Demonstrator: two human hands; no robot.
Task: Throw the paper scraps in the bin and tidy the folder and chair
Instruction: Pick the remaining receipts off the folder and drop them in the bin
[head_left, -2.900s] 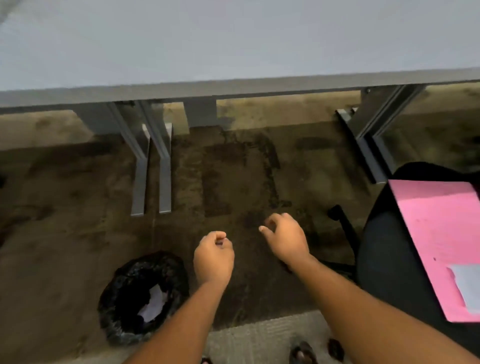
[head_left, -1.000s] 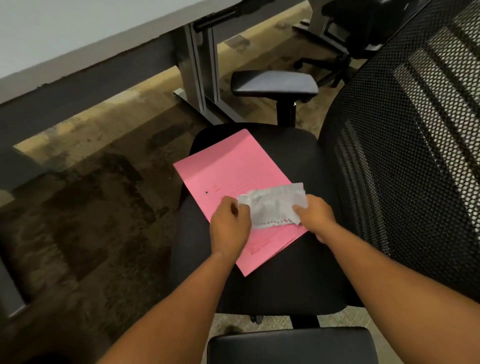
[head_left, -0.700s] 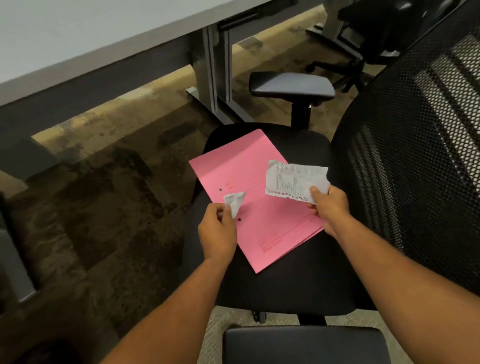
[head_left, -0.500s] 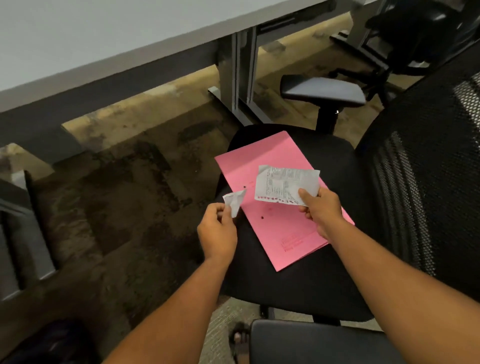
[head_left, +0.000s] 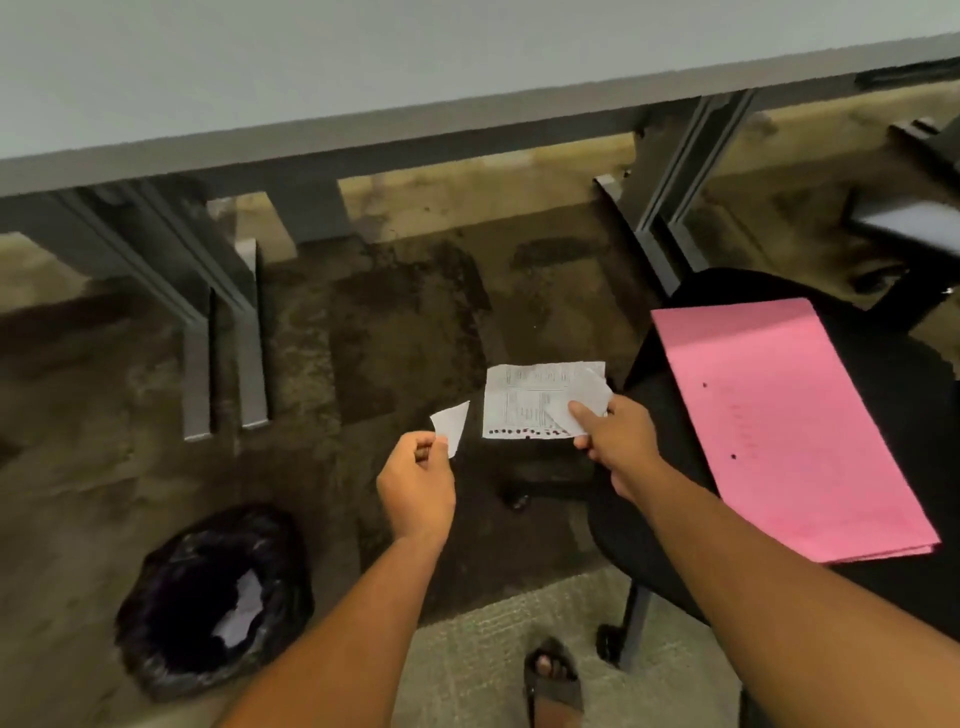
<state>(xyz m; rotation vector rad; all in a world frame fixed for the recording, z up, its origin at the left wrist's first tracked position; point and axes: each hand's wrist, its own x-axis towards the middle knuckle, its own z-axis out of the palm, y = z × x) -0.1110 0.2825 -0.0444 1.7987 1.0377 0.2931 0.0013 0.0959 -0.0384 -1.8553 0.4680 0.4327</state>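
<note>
While the left hand pinches a small white scrap and the right hand a printed, maybe torn, slip, both must reach the black-lined bin.

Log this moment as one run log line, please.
left hand: holds small scrap | right hand: holds printed scrap | bin: lower left | pink folder: on chair
</note>
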